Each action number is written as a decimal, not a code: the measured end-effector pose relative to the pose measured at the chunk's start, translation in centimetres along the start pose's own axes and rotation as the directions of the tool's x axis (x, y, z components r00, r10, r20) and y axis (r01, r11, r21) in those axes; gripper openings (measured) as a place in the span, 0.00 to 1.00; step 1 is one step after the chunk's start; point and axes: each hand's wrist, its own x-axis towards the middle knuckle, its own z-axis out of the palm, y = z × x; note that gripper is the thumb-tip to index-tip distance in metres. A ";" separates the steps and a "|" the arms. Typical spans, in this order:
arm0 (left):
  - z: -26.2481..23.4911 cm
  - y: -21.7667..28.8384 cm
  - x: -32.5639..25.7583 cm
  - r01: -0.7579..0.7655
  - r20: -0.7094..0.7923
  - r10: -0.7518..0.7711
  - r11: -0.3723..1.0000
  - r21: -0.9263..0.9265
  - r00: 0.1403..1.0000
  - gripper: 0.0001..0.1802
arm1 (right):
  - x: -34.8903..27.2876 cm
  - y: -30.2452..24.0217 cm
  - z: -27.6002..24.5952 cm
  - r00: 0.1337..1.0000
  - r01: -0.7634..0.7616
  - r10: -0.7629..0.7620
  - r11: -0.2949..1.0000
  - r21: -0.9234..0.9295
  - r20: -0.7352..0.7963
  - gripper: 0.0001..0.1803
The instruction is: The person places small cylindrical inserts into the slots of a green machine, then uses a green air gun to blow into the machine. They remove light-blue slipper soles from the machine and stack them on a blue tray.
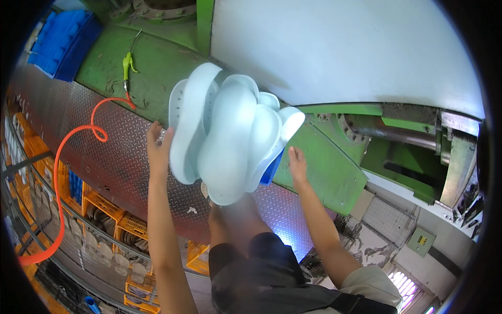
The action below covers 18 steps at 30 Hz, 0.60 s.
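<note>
A heap of pale mint-white foam clogs (228, 141) fills the middle of the view, with several strap and sole parts overlapping. Under its right side a blue bin (272, 170) shows only a corner; the rest is hidden by the clogs. My left hand (158, 144) is at the heap's left side, fingers apart, its thumb close to the outermost clog. Whether it touches I cannot tell. To the right, my right hand (298, 165) is beside the bin's corner with a small gap, its fingers loosely bent and nothing visible in them.
A green machine bed (334, 170) lies behind, above a diamond-plate step (125, 141). On the bed rests a yellow-green air gun (127, 65) with an orange hose (58, 183). Another blue bin (76, 52) stands far left. Orange crates (102, 206) sit below a railing.
</note>
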 end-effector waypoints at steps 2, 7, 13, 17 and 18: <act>-0.1 -1.2 2.4 0.183 0.034 -0.180 0.969 -0.165 0.983 0.42 | 2.4 1.7 0.9 0.986 -0.059 0.055 0.998 0.021 0.156 0.37; -0.6 -2.7 5.6 0.319 0.286 -0.251 0.921 -0.225 0.925 0.43 | 3.7 3.7 2.9 0.904 -0.342 0.182 0.852 0.397 0.388 0.46; 0.3 -2.1 6.2 0.397 0.392 -0.302 0.898 -0.189 0.869 0.39 | 3.5 3.0 3.8 0.924 -0.351 0.134 0.667 0.657 0.357 0.42; -0.4 -2.1 4.0 0.358 0.315 -0.281 0.908 -0.220 0.907 0.37 | 2.2 1.6 2.7 0.926 -0.371 0.140 0.506 0.779 0.350 0.39; -1.0 -2.1 2.8 0.348 0.284 -0.279 0.908 -0.234 0.917 0.37 | 1.3 1.3 2.0 0.934 -0.346 0.098 0.482 0.805 0.343 0.39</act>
